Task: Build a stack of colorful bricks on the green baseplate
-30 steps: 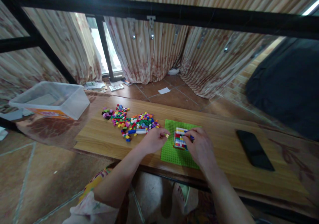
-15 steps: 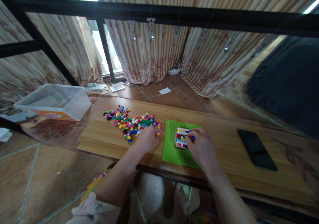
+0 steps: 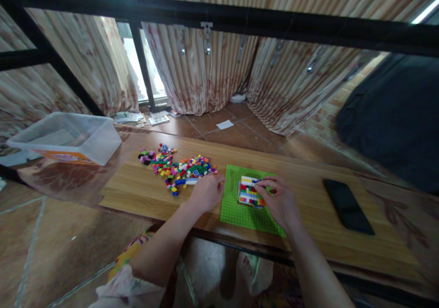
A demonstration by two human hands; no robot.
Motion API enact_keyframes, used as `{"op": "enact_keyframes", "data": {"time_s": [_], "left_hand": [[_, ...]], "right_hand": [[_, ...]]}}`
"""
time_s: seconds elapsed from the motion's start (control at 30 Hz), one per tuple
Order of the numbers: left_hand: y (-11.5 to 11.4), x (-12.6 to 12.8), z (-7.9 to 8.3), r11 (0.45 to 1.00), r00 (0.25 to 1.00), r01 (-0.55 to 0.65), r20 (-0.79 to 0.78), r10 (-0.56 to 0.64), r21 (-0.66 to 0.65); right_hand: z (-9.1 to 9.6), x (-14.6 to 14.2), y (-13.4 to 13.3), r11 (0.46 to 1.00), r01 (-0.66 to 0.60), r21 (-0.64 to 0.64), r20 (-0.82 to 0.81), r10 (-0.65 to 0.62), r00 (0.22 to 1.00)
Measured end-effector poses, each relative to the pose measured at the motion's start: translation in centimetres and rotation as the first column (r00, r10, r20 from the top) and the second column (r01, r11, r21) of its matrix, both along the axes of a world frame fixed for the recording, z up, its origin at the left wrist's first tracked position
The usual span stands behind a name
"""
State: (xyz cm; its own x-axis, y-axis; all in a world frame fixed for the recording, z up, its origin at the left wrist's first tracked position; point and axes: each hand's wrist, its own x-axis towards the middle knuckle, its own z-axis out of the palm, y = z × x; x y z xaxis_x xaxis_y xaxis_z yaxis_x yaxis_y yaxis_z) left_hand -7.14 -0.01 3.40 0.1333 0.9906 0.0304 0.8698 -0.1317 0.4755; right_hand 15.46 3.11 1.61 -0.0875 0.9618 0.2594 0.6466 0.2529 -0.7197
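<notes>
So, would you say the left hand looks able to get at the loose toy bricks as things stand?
Probably yes: the left hand is right beside the loose toy bricks on the wooden tabletop, and nothing visible stands between them.

Smooth plastic, shiny wood and folded cloth

The loose bricks (image 3: 197,171) look to be made of hard, smooth plastic; the green board (image 3: 229,209) seems made of plastic too, and is covered with tiny bumps; the tabletop (image 3: 133,187) is faced with wood grain and is given a soft shine; cloudy, see-through plastic is seen in the box (image 3: 106,143); the phone (image 3: 348,206) is fronted with smooth, dark gloss; the curtains (image 3: 222,75) are made of folded cloth.
</notes>
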Motion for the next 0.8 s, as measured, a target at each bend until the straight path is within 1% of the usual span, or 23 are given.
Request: {"op": "enact_keyframes", "data": {"time_s": [0.17, 0.37, 0.5, 0.57, 0.8], "left_hand": [[0.1, 0.1, -0.1, 1.000, 1.000, 0.000, -0.011, 0.000, -0.015], [0.1, 0.1, -0.5, 1.000, 1.000, -0.001, -0.008, 0.001, -0.010], [-0.1, -0.1, -0.5, 1.000, 1.000, 0.003, -0.018, -0.004, -0.019], [-0.1, -0.1, -0.4, 1.000, 1.000, 0.010, -0.029, -0.010, -0.017], [-0.1, -0.2, -0.3, 0.999, 0.998, 0.031, -0.046, -0.032, -0.013]], "right_hand": [[-0.9, 0.1, 0.2, 0.999, -0.024, -0.035, -0.091, 0.021, 0.996], [-1.3, -0.1, 0.4, 0.995, 0.038, -0.096, -0.195, -0.057, 0.979], [-1.4, -0.2, 0.7, 0.986, 0.032, -0.161, -0.277, -0.077, 0.958], [-1.4, -0.3, 0.8, 0.982, 0.034, -0.183, -0.282, -0.085, 0.956], [-0.6, -0.6, 0.8, 0.987, 0.028, -0.160, -0.223, -0.064, 0.973]]}}
